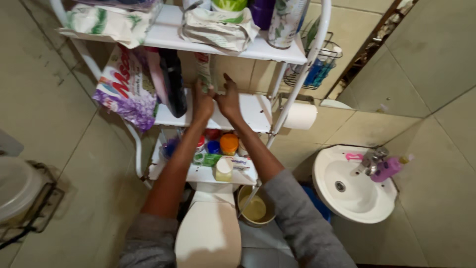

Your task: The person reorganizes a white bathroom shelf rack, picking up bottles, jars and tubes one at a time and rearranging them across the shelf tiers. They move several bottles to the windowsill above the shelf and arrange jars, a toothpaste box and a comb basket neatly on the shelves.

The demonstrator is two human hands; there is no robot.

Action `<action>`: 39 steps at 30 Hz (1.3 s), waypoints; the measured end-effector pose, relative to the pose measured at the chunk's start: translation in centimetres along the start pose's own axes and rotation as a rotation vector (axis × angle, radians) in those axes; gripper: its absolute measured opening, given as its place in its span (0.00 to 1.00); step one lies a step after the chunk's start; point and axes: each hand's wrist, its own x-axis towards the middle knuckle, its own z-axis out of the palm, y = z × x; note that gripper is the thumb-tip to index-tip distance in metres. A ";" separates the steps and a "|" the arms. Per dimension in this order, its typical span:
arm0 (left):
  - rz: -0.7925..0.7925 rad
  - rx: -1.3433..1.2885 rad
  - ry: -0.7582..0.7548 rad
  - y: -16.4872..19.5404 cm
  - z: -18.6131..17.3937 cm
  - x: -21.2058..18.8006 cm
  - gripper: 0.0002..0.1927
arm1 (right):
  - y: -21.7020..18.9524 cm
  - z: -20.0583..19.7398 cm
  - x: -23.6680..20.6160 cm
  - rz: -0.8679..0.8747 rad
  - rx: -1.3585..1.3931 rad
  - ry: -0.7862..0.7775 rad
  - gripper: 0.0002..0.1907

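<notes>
A tall packet (pixel 203 69) is gripped by the left hand (pixel 202 101), steadied by the right hand (pixel 229 99).
If tilted, it could be dropped onto the jars (pixel 225 144) below.

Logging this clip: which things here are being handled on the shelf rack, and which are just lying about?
In hand:
left hand and right hand, both on the upright tube
middle shelf under them

Lying about:
detergent bag
dark bottle
toilet roll
orange jar
sink with purple bottle
toilet
</notes>
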 end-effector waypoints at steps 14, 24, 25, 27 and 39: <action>-0.213 -0.249 -0.122 0.2 -1.5 0.8 0.26 | 1.1 -0.5 1.7 -0.018 0.133 -0.145 0.27; 0.058 0.042 -0.284 -6.4 -4.0 -7.2 0.29 | 2.2 -7.4 -6.4 0.327 0.126 -0.474 0.28; -0.116 -0.037 -0.413 -6.7 -4.2 -8.3 0.29 | 2.4 -8.1 -7.5 0.326 0.083 -0.500 0.28; -0.141 -0.152 -0.461 -6.5 -4.8 -10.0 0.27 | 2.3 -9.9 -9.4 0.274 0.080 -0.551 0.26; -0.086 -0.188 -0.686 9.9 -2.4 -15.6 0.28 | -9.6 -24.5 -17.2 0.279 0.321 -0.417 0.29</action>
